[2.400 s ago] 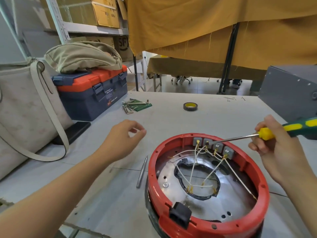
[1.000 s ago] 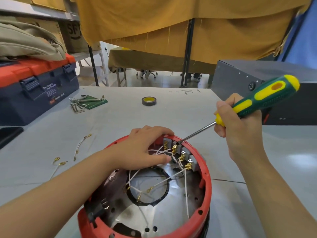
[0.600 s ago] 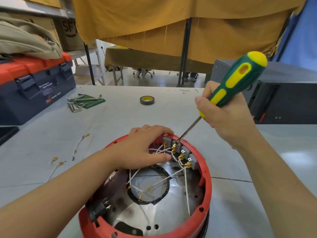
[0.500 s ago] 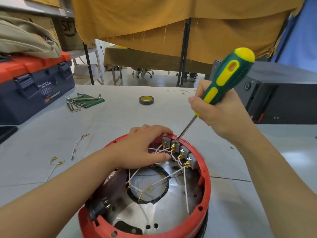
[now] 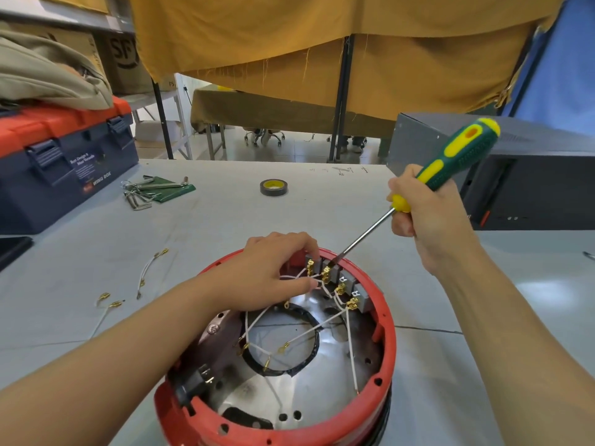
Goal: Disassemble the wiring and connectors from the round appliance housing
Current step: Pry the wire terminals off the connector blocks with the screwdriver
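A round red appliance housing stands on the table in front of me, open at the top, with a shiny metal base inside. Several grey connector blocks with brass terminals sit along its far inner rim, and white wires run from them across the inside. My left hand rests over the far rim and pinches a white wire by the blocks. My right hand grips a green and yellow screwdriver, whose tip touches the top of the second block.
Two loose white wires with brass lugs lie on the table at the left. Behind them are hex keys, a roll of tape and a blue and red toolbox. A dark grey metal box stands at the right.
My right hand has swung the screwdriver handle lower and to the right, with the tip staying at the connector blocks. My left hand has stayed on the wires at the far rim.
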